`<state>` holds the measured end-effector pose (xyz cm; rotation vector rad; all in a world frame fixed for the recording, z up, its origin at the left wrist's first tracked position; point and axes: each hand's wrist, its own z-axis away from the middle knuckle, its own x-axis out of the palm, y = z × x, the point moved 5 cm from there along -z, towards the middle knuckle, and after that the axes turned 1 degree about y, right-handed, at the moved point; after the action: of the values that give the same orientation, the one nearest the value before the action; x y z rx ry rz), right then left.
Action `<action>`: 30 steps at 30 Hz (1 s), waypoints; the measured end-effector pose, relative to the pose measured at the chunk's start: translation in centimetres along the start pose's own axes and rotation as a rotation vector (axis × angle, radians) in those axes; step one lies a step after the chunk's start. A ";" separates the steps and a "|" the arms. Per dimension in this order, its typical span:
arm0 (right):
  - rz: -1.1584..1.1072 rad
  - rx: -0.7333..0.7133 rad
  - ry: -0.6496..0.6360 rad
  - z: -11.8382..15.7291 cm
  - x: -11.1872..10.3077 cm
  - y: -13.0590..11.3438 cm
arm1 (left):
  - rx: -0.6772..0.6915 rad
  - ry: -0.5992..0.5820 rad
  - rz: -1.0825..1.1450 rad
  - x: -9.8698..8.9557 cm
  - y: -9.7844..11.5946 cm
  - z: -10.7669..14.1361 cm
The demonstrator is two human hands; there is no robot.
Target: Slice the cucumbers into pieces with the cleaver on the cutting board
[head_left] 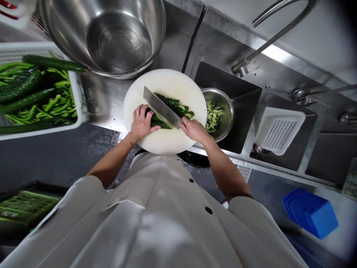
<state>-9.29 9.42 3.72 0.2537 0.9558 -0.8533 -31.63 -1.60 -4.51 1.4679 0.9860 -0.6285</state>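
Observation:
A round white cutting board point(164, 143) lies on the steel counter with cut green cucumber pieces point(181, 109) on it. My right hand point(193, 129) is closed around the handle of a cleaver point(162, 108), whose broad blade slants up and left across the cucumber. At the left side of the board, my left hand point(141, 123) presses on dark green cucumber with bent fingers, close to the blade. Part of that cucumber is hidden under the fingers and behind the blade. Just right of the board, a metal bowl point(229, 124) holds pale green cut pieces point(214, 117).
A large steel basin point(117, 44) stands behind the board. At the left, a white basket point(80, 100) holds whole cucumbers and long green peppers. Sinks, a faucet point(267, 41) and a white perforated basket point(280, 130) are at the right. Blue containers point(311, 214) sit lower right.

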 end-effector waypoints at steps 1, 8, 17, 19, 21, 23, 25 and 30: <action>0.008 0.004 0.008 0.1 -0.2 0.3 | 0.004 0.009 0.003 0.2 0.3 -0.4; 0.088 0.062 -0.033 3.2 0.4 -1.1 | 0.030 0.009 0.016 -0.4 1.1 -1.1; 0.123 0.058 -0.063 4.7 1.2 -1.1 | -0.051 -0.012 0.031 -1.3 -0.7 -2.6; 0.122 0.039 -0.075 4.7 1.3 -0.9 | -0.056 -0.021 0.039 -1.2 -1.0 -2.9; 0.118 0.018 -0.085 4.7 1.3 -0.8 | -0.068 -0.010 0.046 -1.1 -1.2 -2.9; 0.110 -0.004 -0.079 4.7 1.3 -0.6 | -0.082 0.010 0.051 -1.0 -1.2 -2.7; 0.097 -0.023 -0.069 4.6 1.2 -0.3 | -0.109 0.028 0.050 -0.9 -1.2 -2.5; 0.097 -0.048 -0.063 4.2 1.3 0.2 | -0.168 0.073 0.038 -0.5 -1.2 -2.2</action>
<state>-6.18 6.58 5.04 0.2284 0.8968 -0.7449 -33.27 0.38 -4.40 1.3650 1.0396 -0.4555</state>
